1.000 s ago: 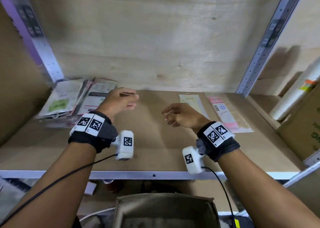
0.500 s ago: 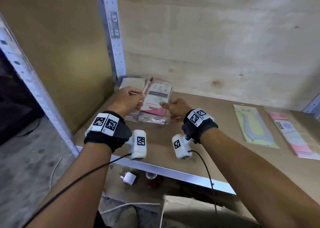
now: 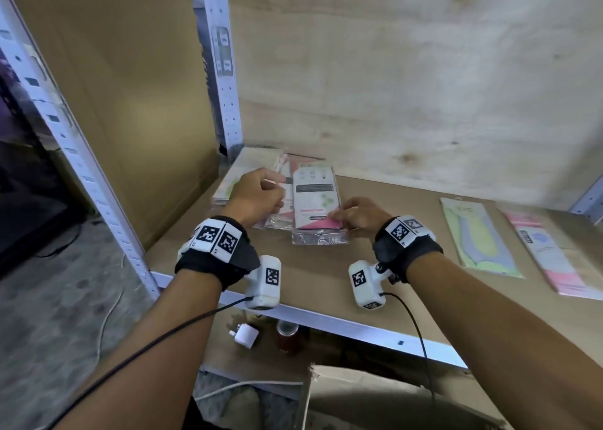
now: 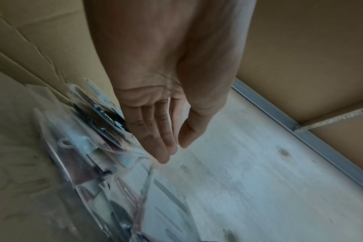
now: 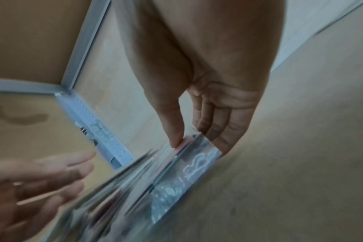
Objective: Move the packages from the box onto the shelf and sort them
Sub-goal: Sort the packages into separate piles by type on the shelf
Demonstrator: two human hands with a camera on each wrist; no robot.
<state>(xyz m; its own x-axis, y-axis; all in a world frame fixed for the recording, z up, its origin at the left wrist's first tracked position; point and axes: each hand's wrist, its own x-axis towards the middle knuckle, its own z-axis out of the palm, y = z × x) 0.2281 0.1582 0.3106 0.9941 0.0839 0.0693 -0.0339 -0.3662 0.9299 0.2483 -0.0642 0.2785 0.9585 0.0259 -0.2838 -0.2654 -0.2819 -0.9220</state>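
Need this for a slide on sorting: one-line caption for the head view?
Right hand pinches the top package of the corner pile while left hand rests beside it.

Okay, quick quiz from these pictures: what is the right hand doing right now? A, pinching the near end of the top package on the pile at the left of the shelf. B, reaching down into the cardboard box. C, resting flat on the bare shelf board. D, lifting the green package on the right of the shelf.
A: the right hand has its thumb and fingers pinching the near end of the top package on the pile.
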